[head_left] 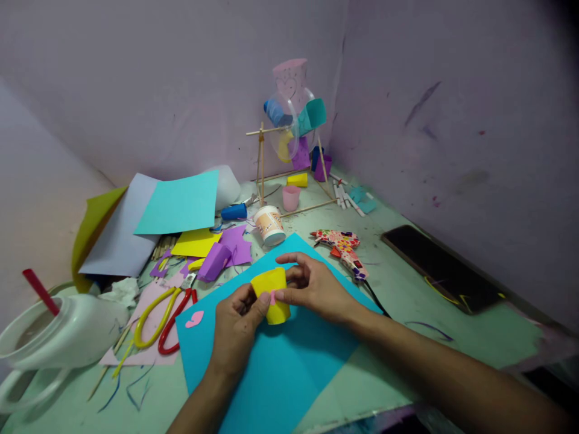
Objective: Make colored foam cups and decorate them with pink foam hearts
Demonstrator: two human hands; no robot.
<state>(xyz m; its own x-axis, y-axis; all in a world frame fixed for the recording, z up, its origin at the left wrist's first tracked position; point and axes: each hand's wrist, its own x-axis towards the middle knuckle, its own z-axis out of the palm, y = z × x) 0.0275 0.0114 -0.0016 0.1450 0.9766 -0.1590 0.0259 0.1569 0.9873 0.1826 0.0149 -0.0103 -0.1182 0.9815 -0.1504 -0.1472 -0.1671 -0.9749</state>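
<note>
A small yellow paper cup is held tilted above a blue sheet of paper. My left hand grips its left side between thumb and fingers. From the right, my right hand pinches the cup, the thumb pressed at a small pink paper piece on its front and the index finger raised over the rim. Parts of the fingers behind the cup are hidden. Left of my left hand, a pink paper heart cutout lies on the blue sheet.
A floral glue gun and a phone lie to the right. Scissors and a white jug stand left. Behind are a printed paper cup, a purple paper cup and a stick frame carrying a wheel of cups.
</note>
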